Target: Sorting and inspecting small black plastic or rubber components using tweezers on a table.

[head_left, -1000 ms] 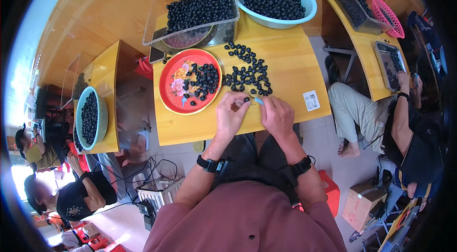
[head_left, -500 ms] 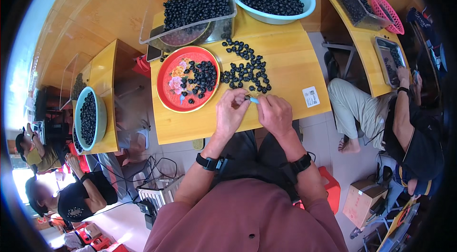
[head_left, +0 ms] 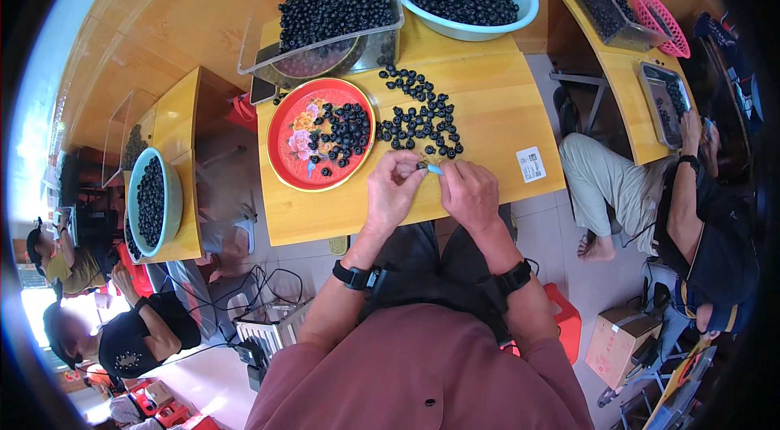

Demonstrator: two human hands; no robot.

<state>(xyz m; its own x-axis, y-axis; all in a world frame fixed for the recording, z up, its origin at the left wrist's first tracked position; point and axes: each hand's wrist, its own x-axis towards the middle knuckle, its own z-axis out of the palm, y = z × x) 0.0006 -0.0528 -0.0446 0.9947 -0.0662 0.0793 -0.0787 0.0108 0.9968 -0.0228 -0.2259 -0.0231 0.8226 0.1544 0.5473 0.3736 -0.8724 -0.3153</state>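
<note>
Both my hands meet just above the near part of the wooden table (head_left: 487, 105). Pinched in the fingertips of my left hand (head_left: 392, 190) is a small black round piece (head_left: 422, 165). My right hand (head_left: 471, 193) grips a small light-blue tool (head_left: 435, 170), whose end meets the black piece; its working tip is too small to make out. Beyond my fingers, loose black round pieces (head_left: 418, 123) lie scattered on the wood. On the left, a red flower-patterned round tray (head_left: 284, 145) holds a heap of similar pieces (head_left: 348, 131).
At the back stand a clear plastic bin (head_left: 378, 48) and a light-blue basin (head_left: 467, 32), both filled with black pieces. A white label (head_left: 530, 164) sticks to the table's right side. Co-workers sit at tables left and right. Cables (head_left: 264, 292) run across the floor at left.
My hands stay together in nearly the same place, with only slight finger movement at the black piece. The co-worker's hand at right has shifted slightly at the metal tray.
</note>
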